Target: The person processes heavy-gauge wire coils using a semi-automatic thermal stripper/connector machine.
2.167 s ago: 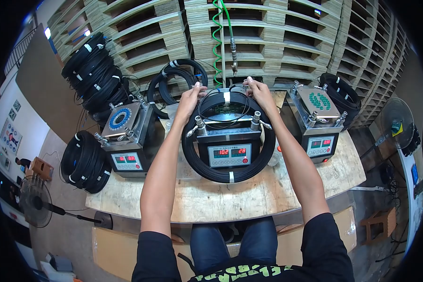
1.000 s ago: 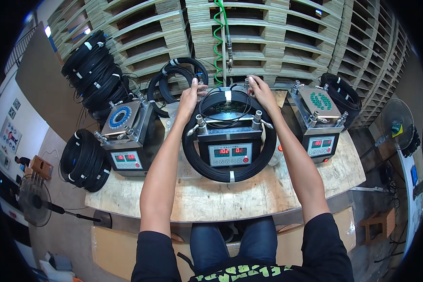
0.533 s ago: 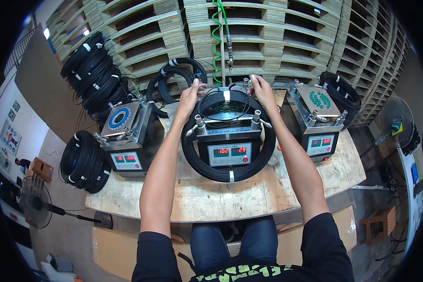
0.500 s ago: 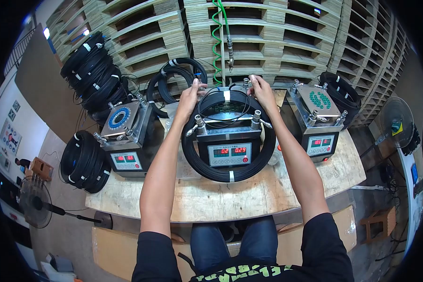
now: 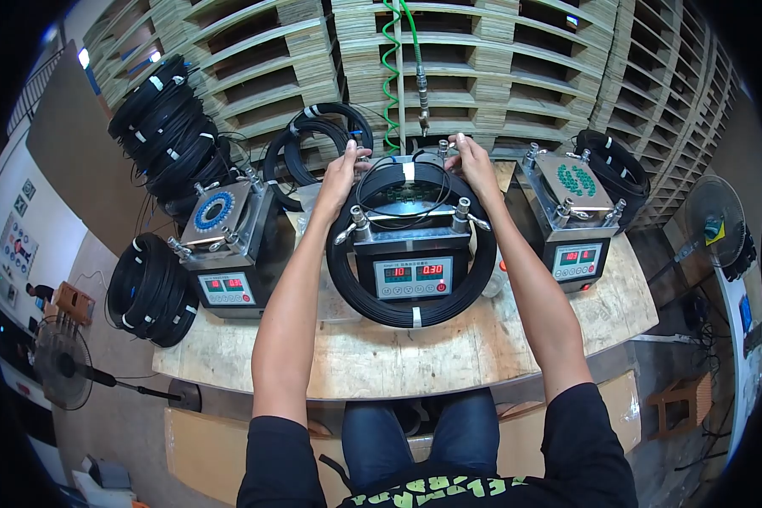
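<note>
A coil of black cable (image 5: 416,317) with white tape bands hangs around the front of the middle metal test machine (image 5: 411,234). The machine's panel (image 5: 413,278) glows with red digits. My left hand (image 5: 344,178) is at the rear left corner of its top, thumb up and fingers curled around something small that I cannot make out. My right hand (image 5: 474,167) pinches at the lever beside the rear right clamp post (image 5: 443,148). Loose cable loops (image 5: 405,222) lie across the machine's top. Two front clamp posts with levers stand nearer me, and neither hand touches them.
The left machine (image 5: 220,254) carries a ring of blue parts; the right machine (image 5: 574,220) carries green parts. Coil stacks (image 5: 165,140) rise at the left. An air nozzle (image 5: 423,114) hangs from a green hose before wooden pallets (image 5: 474,51). The wooden tabletop (image 5: 415,364) ends near my lap.
The middle panel's digits have changed, its right reading from 0.29 to 0.30. The hanging air nozzle has swung slightly right and lower. Both hands stay almost in place.
</note>
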Demonstrator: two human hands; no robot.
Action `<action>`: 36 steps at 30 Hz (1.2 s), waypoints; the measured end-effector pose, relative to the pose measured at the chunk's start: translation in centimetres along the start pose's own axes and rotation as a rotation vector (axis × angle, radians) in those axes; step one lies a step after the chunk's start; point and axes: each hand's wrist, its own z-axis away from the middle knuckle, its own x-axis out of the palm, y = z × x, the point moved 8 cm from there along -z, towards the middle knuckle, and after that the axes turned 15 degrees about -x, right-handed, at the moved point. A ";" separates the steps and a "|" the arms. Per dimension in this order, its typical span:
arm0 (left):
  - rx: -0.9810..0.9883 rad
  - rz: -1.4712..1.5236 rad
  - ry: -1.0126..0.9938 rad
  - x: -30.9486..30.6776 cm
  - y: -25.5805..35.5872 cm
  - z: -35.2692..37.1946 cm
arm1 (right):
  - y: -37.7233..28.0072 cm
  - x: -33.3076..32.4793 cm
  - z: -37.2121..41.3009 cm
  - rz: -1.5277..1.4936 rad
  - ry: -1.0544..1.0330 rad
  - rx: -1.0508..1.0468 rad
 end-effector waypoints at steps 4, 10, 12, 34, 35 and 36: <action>0.022 0.007 -0.039 0.4 0.6 0.6 | -0.4 -0.3 0.1 0.059 0.016 -0.024; 0.041 0.080 0.034 -0.5 -0.5 -0.8 | 0.1 0.3 -0.5 0.167 -0.104 -0.090; 0.019 0.091 0.041 -0.6 -0.7 -0.8 | 0.0 0.7 -0.5 0.151 -0.124 -0.118; 0.058 -0.020 0.095 -0.3 0.7 0.5 | 0.6 -0.2 0.1 0.028 -0.037 -0.039; 0.050 -0.005 0.090 -0.2 0.7 0.4 | 0.8 -0.3 0.1 0.033 -0.022 -0.027; 0.080 -0.024 0.099 -0.3 0.4 0.0 | 1.0 -0.5 0.2 0.038 -0.007 -0.014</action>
